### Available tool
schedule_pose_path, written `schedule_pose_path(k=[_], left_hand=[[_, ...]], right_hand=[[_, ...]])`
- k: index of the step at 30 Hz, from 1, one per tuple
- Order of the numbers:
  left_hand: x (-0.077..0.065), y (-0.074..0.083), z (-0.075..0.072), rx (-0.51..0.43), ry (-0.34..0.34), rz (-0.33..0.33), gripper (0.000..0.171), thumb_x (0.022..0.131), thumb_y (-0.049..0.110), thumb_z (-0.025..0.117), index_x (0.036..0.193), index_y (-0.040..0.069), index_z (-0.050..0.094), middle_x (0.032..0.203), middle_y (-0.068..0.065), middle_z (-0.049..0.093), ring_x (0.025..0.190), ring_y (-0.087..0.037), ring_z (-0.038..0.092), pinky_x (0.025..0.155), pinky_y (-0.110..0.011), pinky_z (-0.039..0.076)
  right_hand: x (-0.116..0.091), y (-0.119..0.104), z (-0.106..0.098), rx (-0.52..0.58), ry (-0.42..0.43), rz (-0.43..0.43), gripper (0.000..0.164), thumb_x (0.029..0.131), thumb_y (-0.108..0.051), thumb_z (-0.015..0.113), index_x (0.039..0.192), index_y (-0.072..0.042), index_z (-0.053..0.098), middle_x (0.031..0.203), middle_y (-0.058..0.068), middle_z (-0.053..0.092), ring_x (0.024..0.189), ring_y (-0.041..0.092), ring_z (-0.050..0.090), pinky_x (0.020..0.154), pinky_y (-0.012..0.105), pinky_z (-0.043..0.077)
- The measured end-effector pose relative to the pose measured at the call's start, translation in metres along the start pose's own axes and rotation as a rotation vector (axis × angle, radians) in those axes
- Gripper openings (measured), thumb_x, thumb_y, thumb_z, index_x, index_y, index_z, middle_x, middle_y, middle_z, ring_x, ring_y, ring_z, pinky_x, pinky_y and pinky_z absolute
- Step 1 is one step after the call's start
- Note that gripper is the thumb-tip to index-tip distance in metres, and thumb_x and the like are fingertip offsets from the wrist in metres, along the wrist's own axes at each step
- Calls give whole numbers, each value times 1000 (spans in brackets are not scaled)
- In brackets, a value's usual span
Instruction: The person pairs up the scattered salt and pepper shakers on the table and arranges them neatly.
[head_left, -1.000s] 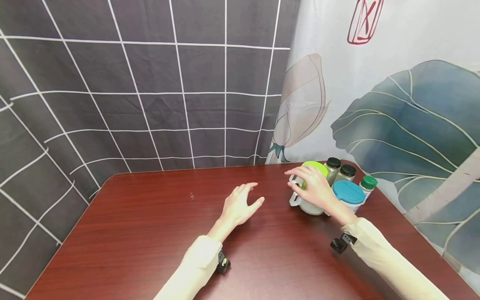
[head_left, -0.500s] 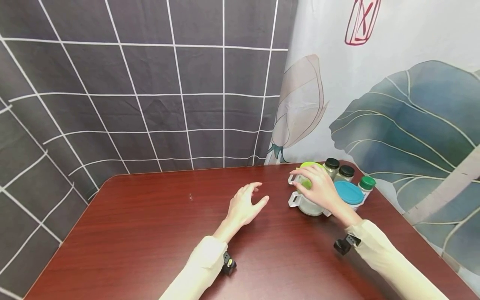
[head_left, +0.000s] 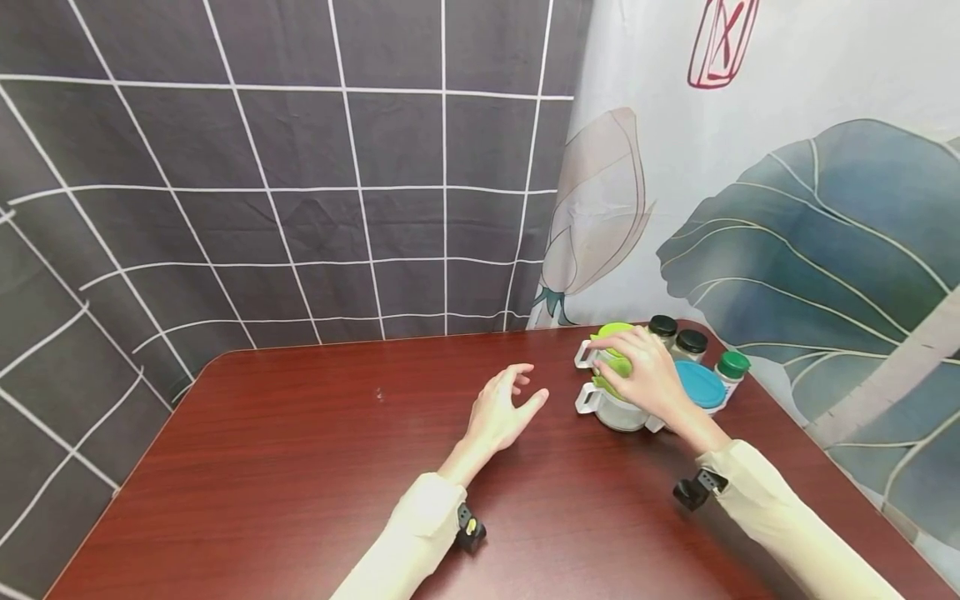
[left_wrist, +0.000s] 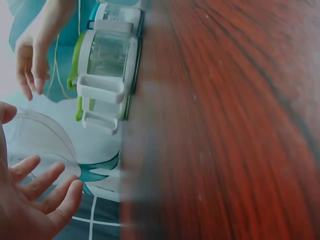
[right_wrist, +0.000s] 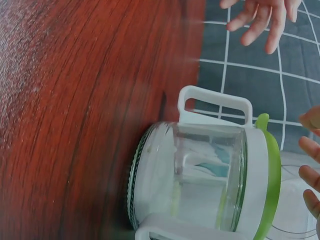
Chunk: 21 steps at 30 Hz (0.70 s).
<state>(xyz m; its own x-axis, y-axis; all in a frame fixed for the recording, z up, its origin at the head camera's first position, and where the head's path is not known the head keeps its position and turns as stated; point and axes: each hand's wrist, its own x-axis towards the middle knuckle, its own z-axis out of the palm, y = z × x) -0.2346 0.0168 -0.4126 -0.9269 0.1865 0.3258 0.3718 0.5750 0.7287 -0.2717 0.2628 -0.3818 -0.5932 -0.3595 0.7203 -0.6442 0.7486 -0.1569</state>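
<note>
In the head view my right hand (head_left: 643, 373) hovers over a group of jars at the right, fingers spread and bent loosely. Just beneath it stands a glass seasoning jar (head_left: 621, 415) with a green lid and white handle. The right wrist view shows this jar's glass body (right_wrist: 205, 175) upright, with a gap between its green lid (right_wrist: 270, 185) and my fingertips. A second green-lidded jar (head_left: 615, 328) stands behind, partly hidden by the hand. My left hand (head_left: 498, 412) is held above the table left of the jars, fingers relaxed and thumb apart, touching nothing.
A blue-lidded jar (head_left: 701, 383) stands right of the green-lidded ones. Behind are two black-capped jars (head_left: 691, 342) and a green-capped white bottle (head_left: 732, 367). The red-brown table (head_left: 300, 467) ends at a grey checked curtain (head_left: 300, 208) and a white floral one.
My left hand has drifted right, toward the jars. My right hand has shifted slightly right, and more of the green lids shows beneath it. The jars stay in place.
</note>
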Motion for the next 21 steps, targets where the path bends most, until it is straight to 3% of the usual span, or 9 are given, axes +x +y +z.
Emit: schedule_pose_path(k=[21], left_hand=[[7, 13, 13, -60, 1, -8, 42, 89, 38, 63, 127, 20, 57, 113, -2, 68, 99, -18, 64, 83, -30, 49]], right_hand=[[1, 7, -8, -17, 59, 24, 28, 72, -12, 80, 99, -12, 72, 91, 7, 71, 86, 22, 54, 73, 40, 41]])
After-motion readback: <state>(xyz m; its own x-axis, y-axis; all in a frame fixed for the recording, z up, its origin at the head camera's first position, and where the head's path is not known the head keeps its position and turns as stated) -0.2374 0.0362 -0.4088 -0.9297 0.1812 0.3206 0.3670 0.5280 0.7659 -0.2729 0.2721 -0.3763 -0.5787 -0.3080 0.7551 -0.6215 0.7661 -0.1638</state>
